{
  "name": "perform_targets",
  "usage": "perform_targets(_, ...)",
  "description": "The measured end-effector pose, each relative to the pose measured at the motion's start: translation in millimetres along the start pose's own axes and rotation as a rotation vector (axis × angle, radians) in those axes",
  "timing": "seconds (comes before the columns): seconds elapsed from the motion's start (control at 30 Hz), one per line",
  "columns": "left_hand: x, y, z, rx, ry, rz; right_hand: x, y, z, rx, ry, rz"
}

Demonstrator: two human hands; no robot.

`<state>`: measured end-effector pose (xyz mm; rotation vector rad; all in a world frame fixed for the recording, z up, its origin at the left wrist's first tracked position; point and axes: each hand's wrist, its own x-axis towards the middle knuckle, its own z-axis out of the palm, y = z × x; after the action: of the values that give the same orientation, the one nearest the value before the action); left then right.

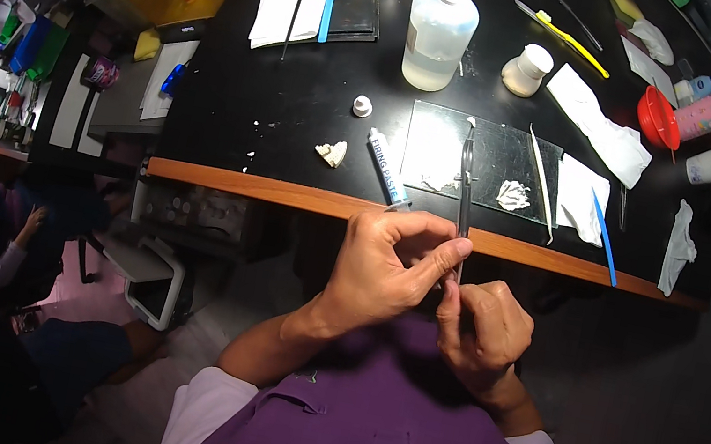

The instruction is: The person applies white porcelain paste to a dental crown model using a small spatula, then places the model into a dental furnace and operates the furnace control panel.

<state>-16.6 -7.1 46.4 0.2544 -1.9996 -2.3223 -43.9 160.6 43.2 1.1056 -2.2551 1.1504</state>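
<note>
Tweezers (465,199), dark and slim, point away from the person at the middle of the head view, with a small white piece (471,122) at their far tip. The left hand (391,262) is clamped on them near the table's wooden edge (284,194), thumb and index finger pinching the shaft. The right hand (486,331) is curled at their near end, thumb against that end; whether its fingers grip it cannot be told. Beyond the hands, the tweezers' far part shows over a glass plate (430,150), at a height that cannot be judged, and a crumpled white lump (513,196) lies on the plate to their right. Left of the tweezers lie a blue-and-white tube (387,167) and, farther left, a cream-coloured chunk (330,153). On the far side stand a translucent bottle (438,37) and, to its right, a small jar (527,70).
</note>
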Motion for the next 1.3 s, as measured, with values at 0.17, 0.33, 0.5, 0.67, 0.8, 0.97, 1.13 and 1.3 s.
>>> perform_targets(0.17,-2.8,10.0,-5.9,-0.059,0.057,0.041,15.2,-1.5,3.7,0.181,0.011,0.046)
perform_targets(0.33,-30.8,21.9,-15.5,-0.073,-0.013,-0.009,14.9,-1.1,8.8,0.627,-0.105,0.369)
perform_targets(0.5,-43.8,8.9,-21.4,0.236,-0.026,0.156,12.0,-7.7,13.8,0.887,-0.223,0.581)
perform_targets(0.67,-32.2,28.8,-70.6,0.572,0.184,0.194,10.0,-8.5,14.7,0.979,-0.228,0.758)
perform_targets(0.8,14.4,25.3,-118.8,0.947,0.32,0.476,7.2,-5.8,17.1,1.008,-0.209,0.743)
perform_targets(0.97,36.5,16.9,-115.4,0.867,0.145,0.361,6.2,-10.7,16.2,0.928,-0.15,0.71)
perform_targets(1.13,38.6,9.3,-117.7,0.761,0.157,0.315,2.9,-6.7,9.6,0.844,-0.173,0.707)
perform_targets(1.3,19.4,14.6,-110.4,0.782,0.192,0.385,5.0,-5.1,5.1,0.86,-0.225,0.747)
